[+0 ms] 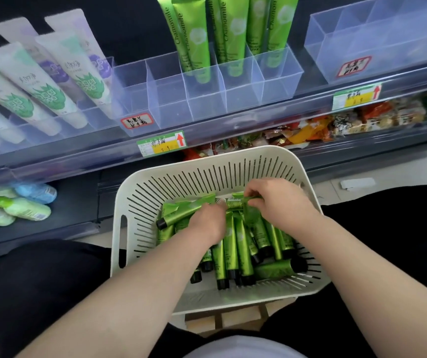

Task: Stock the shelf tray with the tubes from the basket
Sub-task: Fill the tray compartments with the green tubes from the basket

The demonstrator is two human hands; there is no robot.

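A white slotted basket (155, 187) sits between my knees, holding several green tubes with black caps (243, 249). My left hand (207, 220) grips one green tube (181, 210) that lies slanted at the top of the pile. My right hand (276, 200) pinches the flat crimped end of another green tube (235, 201) near the basket's far side. On the shelf above stands a clear divided tray (207, 99). Several green tubes (194, 40) stand upright in its middle and right compartments. Its two left compartments hold nothing.
White tubes with green and purple prints (39, 81) lean in trays at the left. Another clear tray (377, 42) stands at the upper right. Snack packets (336, 122) fill the shelf below, and green and blue bottles (21, 205) lie at lower left.
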